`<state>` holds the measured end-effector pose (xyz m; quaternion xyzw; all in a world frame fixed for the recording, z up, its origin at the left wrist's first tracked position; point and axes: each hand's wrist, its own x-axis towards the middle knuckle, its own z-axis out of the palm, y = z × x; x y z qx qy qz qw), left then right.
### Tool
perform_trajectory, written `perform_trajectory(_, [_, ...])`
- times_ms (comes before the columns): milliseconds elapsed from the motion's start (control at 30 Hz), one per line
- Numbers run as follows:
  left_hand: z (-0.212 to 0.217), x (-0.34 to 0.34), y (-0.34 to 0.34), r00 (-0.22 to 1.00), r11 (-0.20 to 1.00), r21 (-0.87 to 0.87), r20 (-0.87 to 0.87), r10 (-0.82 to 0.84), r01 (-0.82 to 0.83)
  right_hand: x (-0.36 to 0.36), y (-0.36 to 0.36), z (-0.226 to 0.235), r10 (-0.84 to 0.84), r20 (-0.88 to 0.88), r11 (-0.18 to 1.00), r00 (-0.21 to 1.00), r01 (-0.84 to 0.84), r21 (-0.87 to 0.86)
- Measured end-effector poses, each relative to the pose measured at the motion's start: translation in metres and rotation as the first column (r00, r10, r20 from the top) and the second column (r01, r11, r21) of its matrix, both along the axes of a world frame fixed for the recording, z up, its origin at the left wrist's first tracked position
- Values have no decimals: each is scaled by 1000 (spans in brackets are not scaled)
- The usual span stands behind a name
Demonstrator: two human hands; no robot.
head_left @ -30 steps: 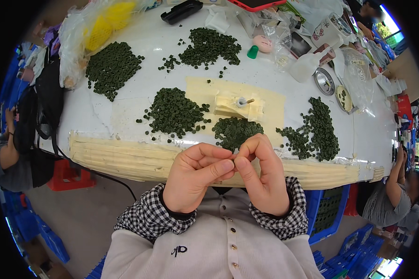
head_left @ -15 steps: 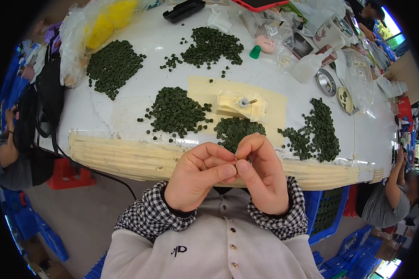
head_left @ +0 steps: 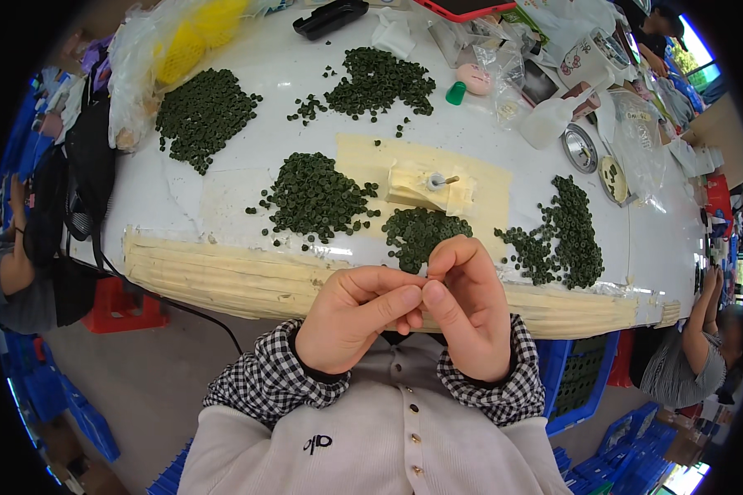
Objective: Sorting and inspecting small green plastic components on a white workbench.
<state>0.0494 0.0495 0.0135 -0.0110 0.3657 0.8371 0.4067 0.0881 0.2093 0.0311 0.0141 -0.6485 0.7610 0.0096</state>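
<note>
A white desk (head_left: 248, 177) fills the view, its near edge wrapped in cream tape, with red and blue crates on the floor below. At the desk's far left corner sits a clear bag of yellow pieces (head_left: 173, 49), and just right of it lies a heap of small dark green rings (head_left: 202, 111). Another heap (head_left: 318, 194) rests nearer the front edge, beside a cream taped block with a metal pin (head_left: 433, 186) at the desk's middle. Just off the near edge, the left hand (head_left: 355, 318) and right hand (head_left: 466, 309) meet at the fingertips, each grip pinched closed; what lies between them is too small to tell. A further heap of rings (head_left: 565, 239) lies toward the right edge, where another person's sleeve (head_left: 677, 371) shows.
</note>
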Motion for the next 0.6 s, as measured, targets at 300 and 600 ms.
perform_trajectory(300, [1, 1, 1, 992, 991, -91, -90, 89, -97, -3, 3, -6, -2, -36, 1000, 999, 3, 11])
perform_trajectory(600, [4, 2, 1, 978, 979, -152, -179, 110, -138, -4, 4, -12, -52, -157, 978, 986, 82, 191])
